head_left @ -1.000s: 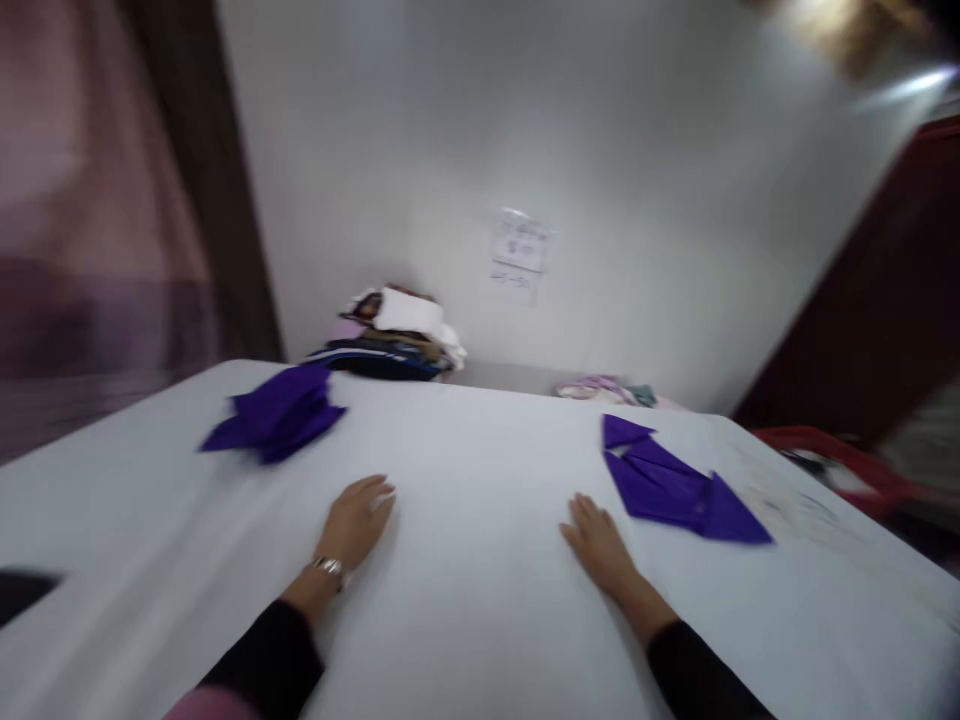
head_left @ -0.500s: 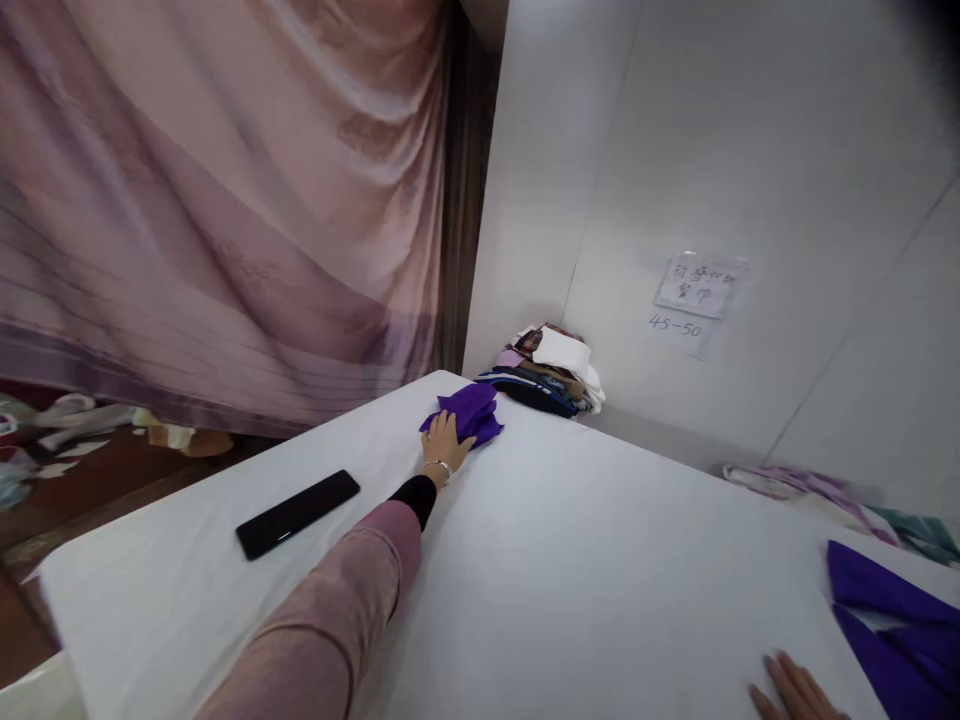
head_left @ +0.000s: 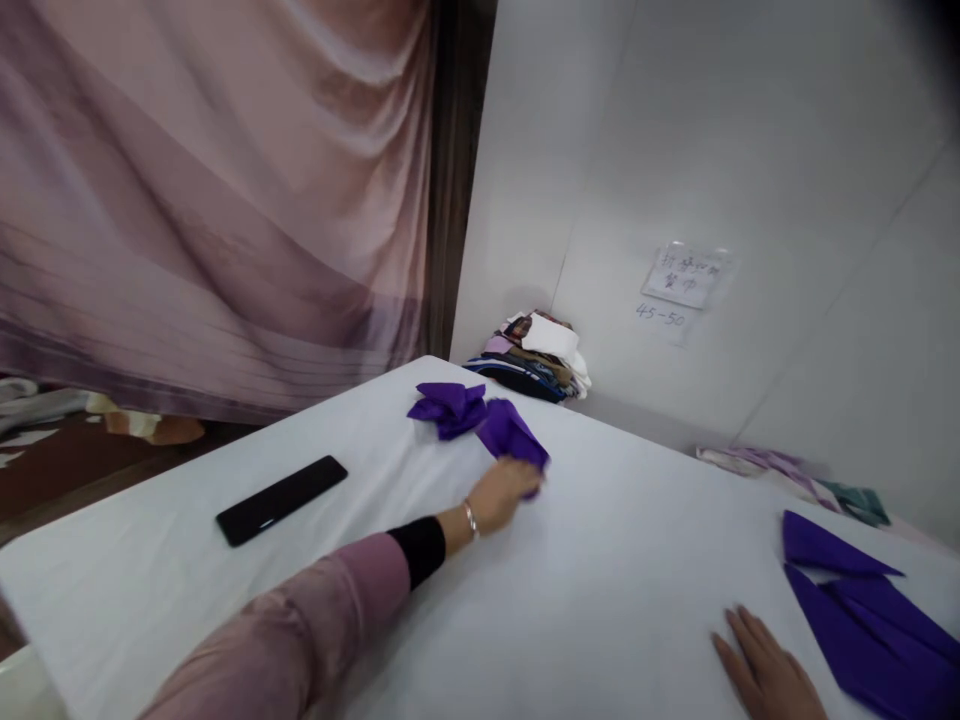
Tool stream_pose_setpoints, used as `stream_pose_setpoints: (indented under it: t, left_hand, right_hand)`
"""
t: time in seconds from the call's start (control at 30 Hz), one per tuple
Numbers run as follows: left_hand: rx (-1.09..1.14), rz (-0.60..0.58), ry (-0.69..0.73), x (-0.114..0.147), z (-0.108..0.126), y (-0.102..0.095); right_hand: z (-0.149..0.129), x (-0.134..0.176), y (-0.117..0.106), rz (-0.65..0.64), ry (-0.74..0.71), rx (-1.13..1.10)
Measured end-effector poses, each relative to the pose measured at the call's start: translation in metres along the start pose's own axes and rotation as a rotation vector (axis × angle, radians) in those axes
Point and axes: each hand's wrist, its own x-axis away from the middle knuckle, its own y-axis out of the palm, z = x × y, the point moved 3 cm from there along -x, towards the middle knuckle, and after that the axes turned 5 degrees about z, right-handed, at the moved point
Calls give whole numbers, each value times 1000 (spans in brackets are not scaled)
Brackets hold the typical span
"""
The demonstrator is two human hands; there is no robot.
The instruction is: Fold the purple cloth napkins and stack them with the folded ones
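My left hand [head_left: 506,492] grips a purple napkin [head_left: 512,432], which trails from the fingers back toward a second, crumpled purple napkin [head_left: 450,408] on the white table. The fingers are closed and slightly blurred. At the lower right, my right hand [head_left: 772,665] lies flat on the tabletop with fingers stretched out and nothing in it. Just right of that hand, more purple cloth [head_left: 877,630] lies in folded, pointed shapes, partly cut off by the frame edge.
A black phone-like slab [head_left: 281,498] lies on the white table [head_left: 600,580], left of my forearm. Piled fabrics [head_left: 536,355] sit at the far corner against the wall. Other cloths [head_left: 795,480] lie along the wall edge. A pink curtain [head_left: 225,200] hangs on the left.
My left hand has moved right and nearer, pulling one purple napkin away from the crumpled one. The view has shifted, showing more of my right hand, which stays flat.
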Motion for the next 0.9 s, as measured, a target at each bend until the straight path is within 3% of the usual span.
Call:
stream_pose_setpoints:
  t: [0.07,0.1,0.17,0.23,0.37,0.47,0.57,0.67,0.77,0.9]
  left_hand:
    - [135,-231,319,36,55,33]
    - [167,-297,379,53,75,44]
    - [196,-370,400,77,101,55]
    - [205,-383,345,86,112,55]
    - [212,-305,231,81,116,43]
    - [255,-250,210,80,119,33]
    - [323,-169,132,74,118,24]
    - [331,-28,-9,55,111,17]
    - [252,80,-113,32,105,21]
    - [197,32,-230,18,100,44]
  right_hand:
    - [-19,-6,-13,-88,88,40]
    - [-27,-10,-18,-117,154,65]
    - [-41,-16,-27,-158,200,71]
    - [-48,-21,-34,-187,227,64]
    - [-50,-28,-46,-250,346,-38]
    - [-63,-32,-51,-264,426,-244]
    - [-102,-44,-52,-213,342,-470]
    - [-150,-64,-49,-193,246,-536]
    - [-184,-85,-45,-157,241,-500]
    - [-211,-95,-37,-232,187,-366]
